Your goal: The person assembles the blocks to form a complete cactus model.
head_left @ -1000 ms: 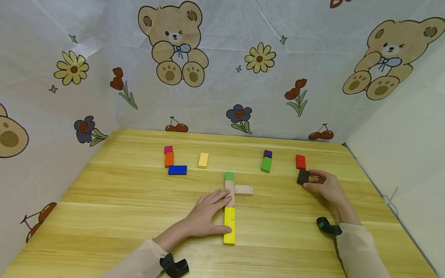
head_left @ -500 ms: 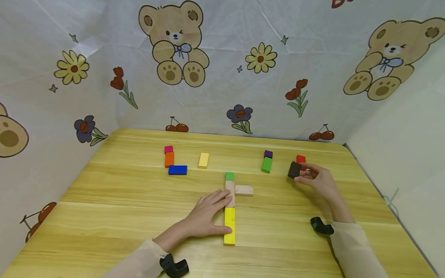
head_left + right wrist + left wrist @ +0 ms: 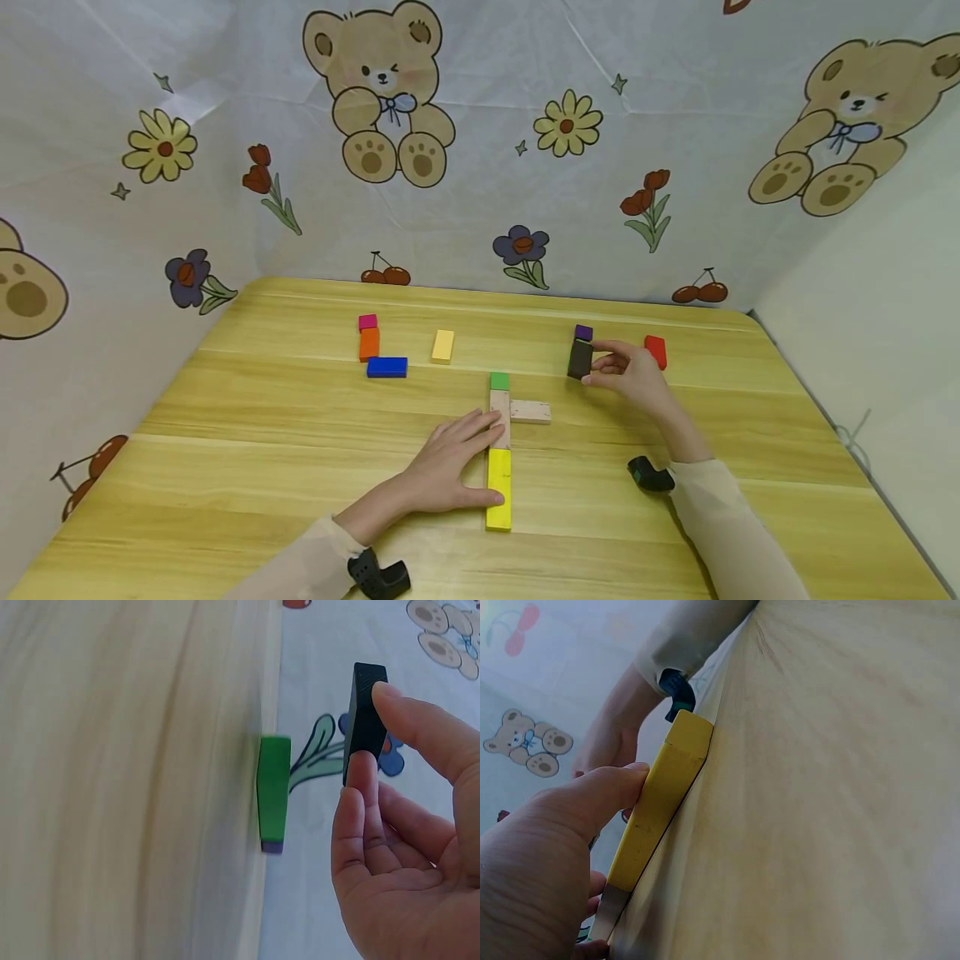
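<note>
My right hand (image 3: pixel 633 379) pinches a black block (image 3: pixel 580 360) between thumb and fingers. In the right wrist view the black block (image 3: pixel 366 712) is raised off the table, apart from a green block (image 3: pixel 274 787), which it nearly covers in the head view. My left hand (image 3: pixel 442 471) lies with extended fingers along a row of blocks. Its thumb touches the yellow block (image 3: pixel 498 517), and its fingertips rest on the bare-wood part (image 3: pixel 504 439). A small green block (image 3: pixel 499 381) tops the row, and another bare-wood block (image 3: pixel 530 412) juts out to the right.
A purple block (image 3: pixel 583 332) sits behind the covered green one, and a red block (image 3: pixel 656 352) lies to its right. Back left are pink (image 3: pixel 367 322), orange (image 3: pixel 369 344), blue (image 3: pixel 387 367) and pale yellow (image 3: pixel 443 347) blocks. A printed cloth (image 3: pixel 465 225) hangs behind the table.
My right hand has carried the black block leftward, from in front of the red block to over the green one. My left hand has stayed on the row.
</note>
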### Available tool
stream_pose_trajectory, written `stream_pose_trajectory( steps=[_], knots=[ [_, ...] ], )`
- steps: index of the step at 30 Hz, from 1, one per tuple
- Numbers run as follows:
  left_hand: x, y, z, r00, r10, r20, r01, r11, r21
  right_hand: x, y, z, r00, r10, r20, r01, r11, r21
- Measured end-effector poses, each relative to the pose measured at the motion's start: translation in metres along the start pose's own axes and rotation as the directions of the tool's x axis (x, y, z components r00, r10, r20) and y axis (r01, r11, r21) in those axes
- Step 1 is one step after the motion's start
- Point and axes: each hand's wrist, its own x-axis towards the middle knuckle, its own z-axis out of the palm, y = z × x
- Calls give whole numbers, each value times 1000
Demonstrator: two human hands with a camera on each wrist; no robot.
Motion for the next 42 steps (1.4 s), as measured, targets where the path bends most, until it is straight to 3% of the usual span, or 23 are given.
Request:
stream_pose_trajectory(
  steps=[7,16,42],
  knots=[
    [0,0,0,1000,-7,8,7,1000,4,11,-4,18,998,2,59,-2,1000,-12],
    [0,0,0,1000,1,2,-1,1000,10,10,-5,31,993,-6,116,7,1000,-15],
    [0,0,0,1000,-2,2,2,1000,6,5,-2,40,979,-35,200,37,999,-8]
  ],
)
